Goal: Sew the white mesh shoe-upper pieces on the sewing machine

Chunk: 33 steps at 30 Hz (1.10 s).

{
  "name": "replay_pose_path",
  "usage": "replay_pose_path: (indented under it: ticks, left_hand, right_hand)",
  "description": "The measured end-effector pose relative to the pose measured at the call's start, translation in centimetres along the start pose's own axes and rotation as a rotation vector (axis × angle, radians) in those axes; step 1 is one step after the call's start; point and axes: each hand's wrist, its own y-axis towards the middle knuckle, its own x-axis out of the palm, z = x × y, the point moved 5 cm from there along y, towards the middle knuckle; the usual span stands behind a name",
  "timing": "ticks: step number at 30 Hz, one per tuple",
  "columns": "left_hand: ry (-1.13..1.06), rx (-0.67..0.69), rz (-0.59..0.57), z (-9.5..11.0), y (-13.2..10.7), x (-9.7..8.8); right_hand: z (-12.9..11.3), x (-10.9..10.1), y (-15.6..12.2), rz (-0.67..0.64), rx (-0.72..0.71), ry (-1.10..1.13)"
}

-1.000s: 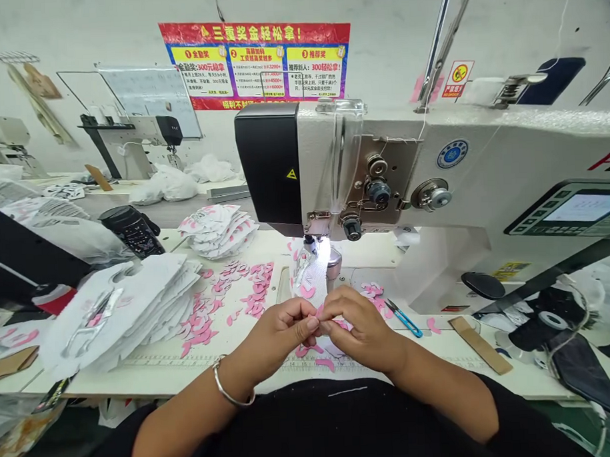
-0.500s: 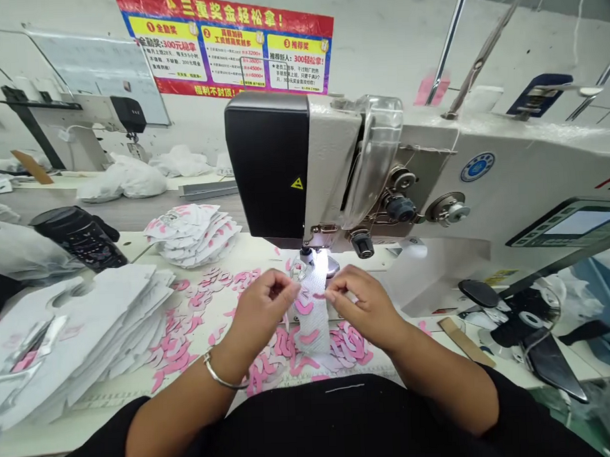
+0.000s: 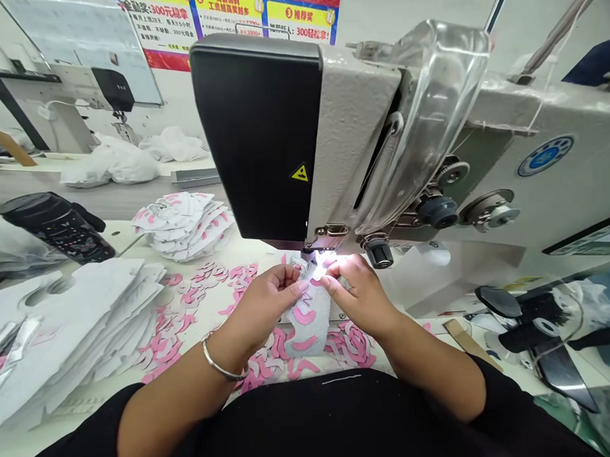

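A white textured fabric piece (image 3: pixel 308 332) with several pink curved patches on it lies under the needle area of the sewing machine (image 3: pixel 364 126). My left hand (image 3: pixel 272 299) is closed, thumb against forefinger, at the left edge of this fabric. Between the thumb and finger of my right hand (image 3: pixel 360 296) is the end of a small pink curved patch (image 3: pixel 315 282), held over the fabric just below the lit needle. The needle tip and presser foot are partly hidden by glare and my fingers.
Loose pink patches (image 3: pixel 352 347) lie scattered around the fabric and to its left. Stacked white pieces (image 3: pixel 103 329) stand at the left, with a round pile of patched pieces (image 3: pixel 182 226) behind. A dark tumbler (image 3: pixel 57 227) is at far left. Thread spools (image 3: pixel 521 334) sit at right.
My head has moved closer, so the machine looks larger. My right hand has brought the pink patch nearer the needle, and my left hand has come onto the fabric's edge.
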Motion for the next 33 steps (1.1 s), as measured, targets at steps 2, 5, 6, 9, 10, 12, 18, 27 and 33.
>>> replay_pose_path:
  ticks: [2, 5, 6, 9, 10, 12, 18, 27, 33]
  left_hand:
    - [0.033, -0.006, 0.011, -0.2, -0.3, 0.1]
    - [0.086, -0.027, 0.034, -0.6, -0.5, 0.3]
    - [0.091, -0.034, 0.041, -0.7, -0.6, 0.4]
    - [0.087, -0.037, 0.059, -0.8, -0.6, 0.5]
    - [0.084, -0.032, 0.059, -0.8, -0.6, 0.6]
    - [0.083, -0.020, 0.059, -0.7, -0.6, 0.8]
    - [0.109, 0.019, 0.080, -0.4, -0.6, 1.0]
    - [0.083, 0.013, 0.073, -0.8, -0.4, 1.4]
    - [0.061, 0.017, 0.134, -0.7, -0.1, 1.7]
  right_hand:
    - [0.0, -0.1, 0.1, -0.010, 0.003, -0.008]
    - [-0.1, -0.2, 0.2, -0.033, 0.028, -0.032]
    - [-0.1, -0.2, 0.2, -0.044, 0.043, -0.041]
    - [-0.1, -0.1, 0.3, -0.089, 0.087, -0.072]
    - [-0.1, -0.1, 0.4, -0.104, 0.100, -0.086]
    - [-0.1, 0.0, 0.5, -0.124, 0.121, -0.116]
    - [-0.3, 0.1, 0.9, -0.162, 0.130, -0.157]
    - [-0.2, 0.4, 1.1, -0.143, 0.072, -0.214]
    - [0.6, 0.2, 0.2, -0.010, 0.024, -0.130]
